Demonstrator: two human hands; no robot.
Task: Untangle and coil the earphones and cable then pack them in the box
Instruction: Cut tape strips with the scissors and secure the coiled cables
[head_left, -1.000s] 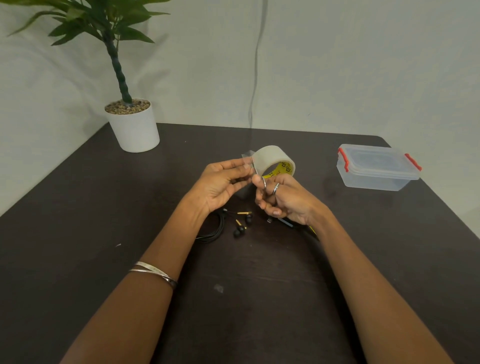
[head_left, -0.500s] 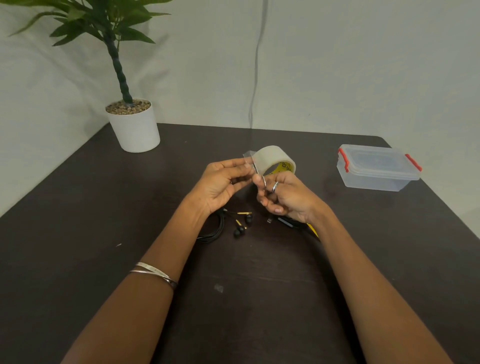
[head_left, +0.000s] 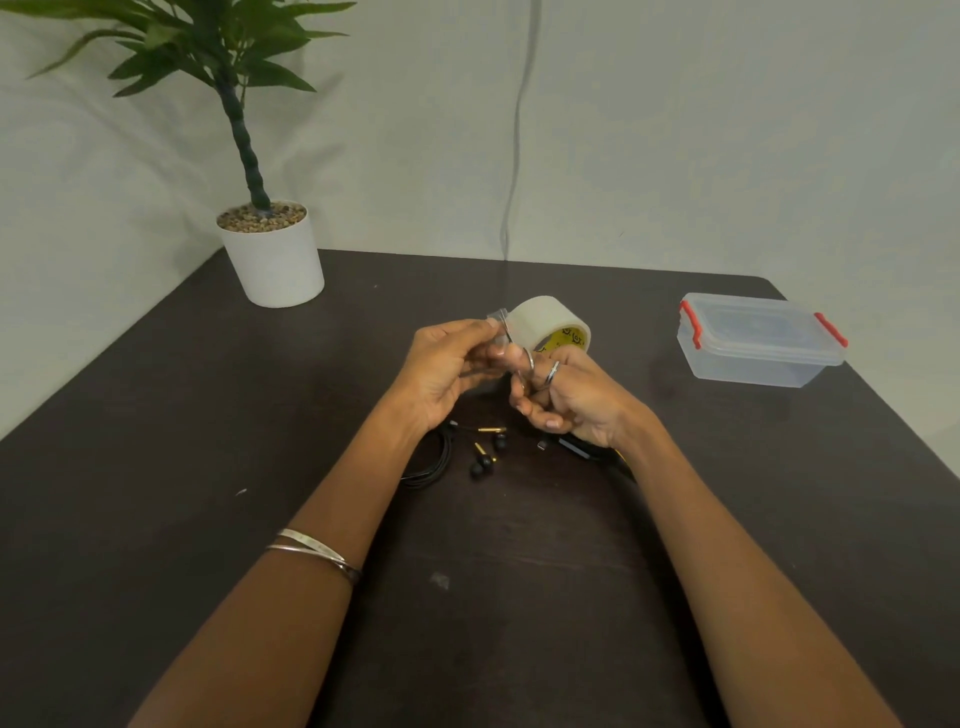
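Black earphones (head_left: 485, 457) with gold stems lie on the dark table (head_left: 156, 467), their coiled black wire (head_left: 436, 462) partly under my left wrist. A second black cable (head_left: 574, 448) with a small plug runs under my right hand. My left hand (head_left: 447, 369) pinches a strip of clear tape (head_left: 497, 316) pulled from the tape roll (head_left: 545, 322). My right hand (head_left: 576, 400) grips small metal scissors (head_left: 527, 359), fingers through the rings, blades up against the strip. The clear box (head_left: 758, 353) with red clips stands shut at the right.
A white pot (head_left: 275, 260) with a green plant stands at the back left corner. A thin cord (head_left: 514, 156) hangs down the wall behind the table. The table's rounded right corner lies just beyond the box.
Both hands stay in nearly the same place over the earphones. The scissors and the tape strip have barely shifted.
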